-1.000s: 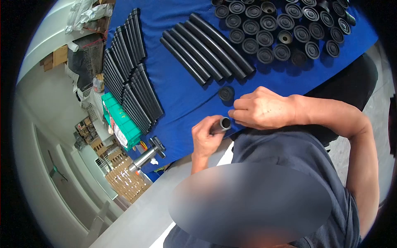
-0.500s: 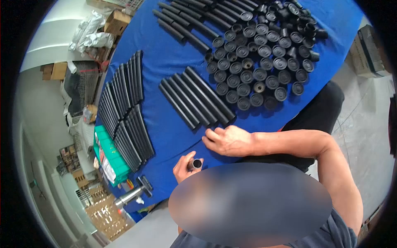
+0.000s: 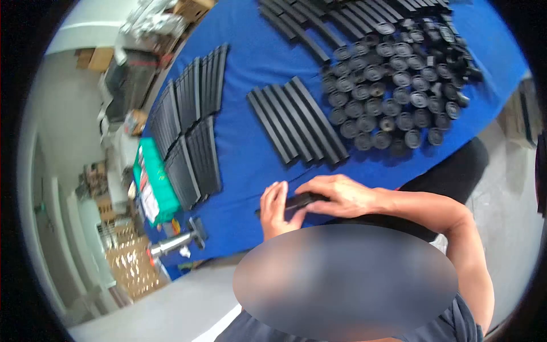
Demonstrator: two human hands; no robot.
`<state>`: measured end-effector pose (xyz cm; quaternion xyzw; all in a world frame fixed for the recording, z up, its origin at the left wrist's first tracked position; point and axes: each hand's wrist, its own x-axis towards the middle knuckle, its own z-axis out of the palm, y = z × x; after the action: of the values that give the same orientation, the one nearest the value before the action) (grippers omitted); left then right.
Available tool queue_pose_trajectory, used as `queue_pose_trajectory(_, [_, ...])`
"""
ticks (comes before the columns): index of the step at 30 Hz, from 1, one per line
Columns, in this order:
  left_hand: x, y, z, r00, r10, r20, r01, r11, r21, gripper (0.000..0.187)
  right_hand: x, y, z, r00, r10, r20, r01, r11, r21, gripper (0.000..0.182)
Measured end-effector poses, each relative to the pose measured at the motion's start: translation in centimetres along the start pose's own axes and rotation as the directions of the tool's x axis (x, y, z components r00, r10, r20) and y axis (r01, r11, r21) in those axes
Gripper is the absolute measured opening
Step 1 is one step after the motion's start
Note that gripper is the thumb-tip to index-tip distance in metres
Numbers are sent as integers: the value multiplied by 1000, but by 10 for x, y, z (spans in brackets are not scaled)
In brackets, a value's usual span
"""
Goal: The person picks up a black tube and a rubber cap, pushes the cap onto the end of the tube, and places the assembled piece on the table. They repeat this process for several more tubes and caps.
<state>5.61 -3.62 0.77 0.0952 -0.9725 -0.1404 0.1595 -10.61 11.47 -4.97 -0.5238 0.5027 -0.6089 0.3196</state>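
A short black tube (image 3: 299, 200) lies crosswise between my two hands near the table's front edge. My left hand (image 3: 277, 210) wraps round its left part, and my right hand (image 3: 336, 196) grips its right end. Just beyond them, several long black tubes (image 3: 297, 122) lie side by side on the blue cloth (image 3: 239, 171). Round black caps (image 3: 373, 106) stand in a dense cluster to the right of these tubes. My fingers hide part of the held tube.
Rows of thin black tubes (image 3: 196, 91) lie at the left. Near them are a green bin (image 3: 162, 188) and a metal cylinder tool (image 3: 174, 244). More black tubes (image 3: 307, 34) lie at the far side. A cardboard box (image 3: 519, 117) stands beyond the right edge.
The held tube has gone from end-on to crosswise. My right hand has come to it and closed on its right end. The camera view has shifted, moving the table's contents rightward.
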Motion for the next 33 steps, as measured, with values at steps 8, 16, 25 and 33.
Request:
queue_pose_trajectory(8, [-60, 5, 20, 637, -226, 737, 602, -452, -658, 46, 4, -17, -7, 979, 198, 52, -197, 980, -25, 40])
queue_pose_trajectory(16, [-48, -20, 58, 814, -69, 576, 254, -850, -461, 50, 5, -26, -8, 988, 154, 33, -152, 987, -45, 38])
queue_pose_trajectory(25, [-26, -36, 65, 859, -345, 378, 155, -529, -835, 31, -2, -12, -16, 975, 200, -94, -207, 976, -72, 35])
queue_pose_trajectory(33, [-25, -34, 65, 877, -330, 349, 133, -531, -837, 35, -3, -17, -7, 925, 359, -122, -369, 927, -71, 38])
